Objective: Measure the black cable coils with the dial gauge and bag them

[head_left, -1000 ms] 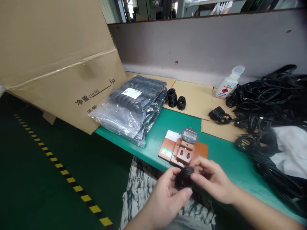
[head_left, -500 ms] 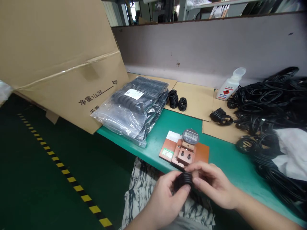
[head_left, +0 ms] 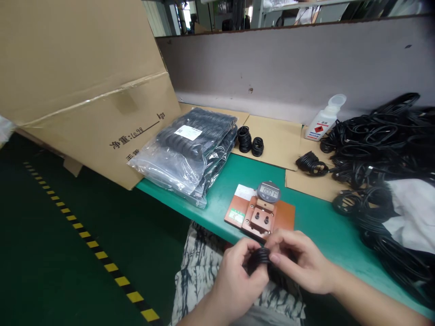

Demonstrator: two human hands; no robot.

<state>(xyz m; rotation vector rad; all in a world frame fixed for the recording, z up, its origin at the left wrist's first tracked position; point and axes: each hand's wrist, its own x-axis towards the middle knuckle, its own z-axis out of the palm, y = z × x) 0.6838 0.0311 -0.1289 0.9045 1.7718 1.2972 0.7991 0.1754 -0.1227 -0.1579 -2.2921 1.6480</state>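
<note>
Coil (head_left: 261, 256), black, with close-packed loops

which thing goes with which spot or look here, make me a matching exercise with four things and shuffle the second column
Column one
1. digital gauge
2. plastic bottle
3. top plastic bag of coils
4. small black cable coil in front of the digital gauge

Column two
A. marked with a red diamond
B. held between the left hand and right hand
C. has a display showing digits
D. see-through, with a white label on it

Right pairs: 1-C, 2-A, 3-D, 4-B
</note>
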